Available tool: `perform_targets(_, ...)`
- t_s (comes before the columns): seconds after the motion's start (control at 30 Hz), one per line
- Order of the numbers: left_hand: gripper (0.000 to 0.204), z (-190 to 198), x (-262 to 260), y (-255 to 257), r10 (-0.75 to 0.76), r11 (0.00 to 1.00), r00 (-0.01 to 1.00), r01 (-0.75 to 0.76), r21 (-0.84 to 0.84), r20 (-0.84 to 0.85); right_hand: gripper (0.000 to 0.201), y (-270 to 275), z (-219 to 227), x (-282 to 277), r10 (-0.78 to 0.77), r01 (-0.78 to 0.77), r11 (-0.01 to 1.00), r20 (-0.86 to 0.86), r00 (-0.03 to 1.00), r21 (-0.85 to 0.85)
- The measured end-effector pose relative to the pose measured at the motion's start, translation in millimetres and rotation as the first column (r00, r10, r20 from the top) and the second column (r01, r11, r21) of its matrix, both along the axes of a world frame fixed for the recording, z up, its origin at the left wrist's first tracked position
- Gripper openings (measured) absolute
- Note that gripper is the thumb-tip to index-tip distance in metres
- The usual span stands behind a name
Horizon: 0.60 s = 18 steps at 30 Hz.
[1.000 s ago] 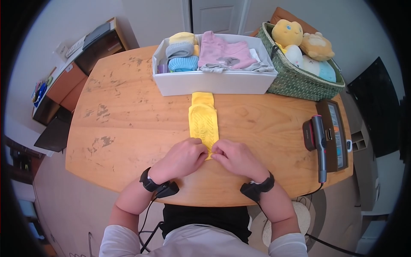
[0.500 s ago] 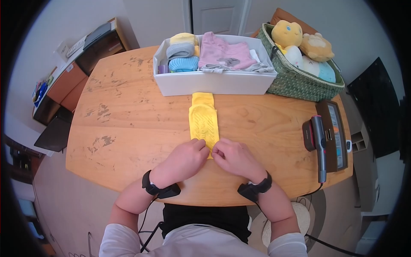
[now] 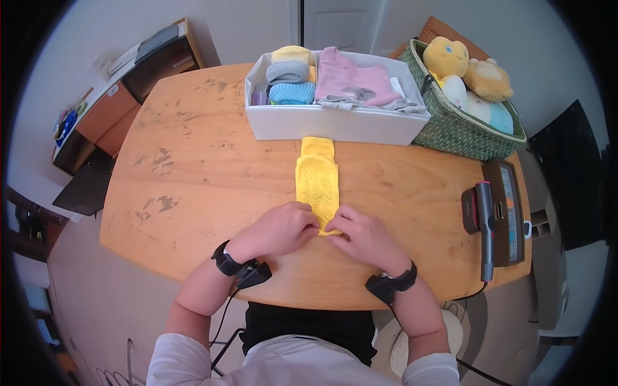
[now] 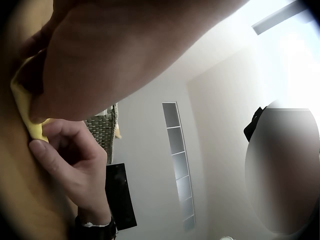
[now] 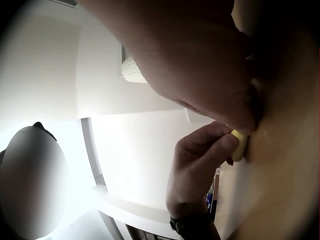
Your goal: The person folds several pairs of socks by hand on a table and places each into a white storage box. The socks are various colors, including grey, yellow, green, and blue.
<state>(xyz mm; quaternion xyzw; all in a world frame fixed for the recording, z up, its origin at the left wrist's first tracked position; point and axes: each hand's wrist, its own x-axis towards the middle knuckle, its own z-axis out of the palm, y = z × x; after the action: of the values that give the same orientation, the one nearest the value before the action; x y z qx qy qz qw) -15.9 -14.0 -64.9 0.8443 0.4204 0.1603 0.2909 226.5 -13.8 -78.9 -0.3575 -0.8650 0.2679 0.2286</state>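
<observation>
A yellow sock-like cloth (image 3: 317,180) lies lengthwise on the wooden table (image 3: 212,193), its far end near the white box. At its near edge my left hand (image 3: 283,227) pinches the left corner, while my right hand (image 3: 364,237) pinches the right corner with thumb and fingers. In the left wrist view the right hand (image 4: 77,165) has thumb and fingertips on the yellow cloth (image 4: 26,107). From the right wrist, the left hand (image 5: 197,167) grips the end of the cloth (image 5: 240,145). The fingers hide part of the near edge.
Behind the cloth stands a white box (image 3: 335,123) of folded clothes. A green basket (image 3: 463,132) of plush toys is to its right. A dark styling tool (image 3: 485,225) and a brown case (image 3: 508,212) lie at the table's right edge.
The head view has shifted, so the table items appear slightly further right. Both hands stay at the cloth's near edge, with the fingertips slightly rearranged and more of that edge showing between them.
</observation>
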Motion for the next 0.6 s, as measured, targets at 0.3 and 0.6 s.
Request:
perform_targets(0.3, 0.017, -8, 2, 2, 0.007, 1.0, 0.999, -0.006, -0.021, 0.042, 0.012, -2, 0, -4, -0.076, 0.075, 0.997, 0.034, 0.997, 0.021)
perform_targets(0.6, 0.008, -10, 15, -8, 0.051, 0.989, 0.999, -0.051, 0.139, 0.001, 0.011, 0, 3, 0, -0.104, 0.103, 0.99, 0.001, 0.995, -0.101)
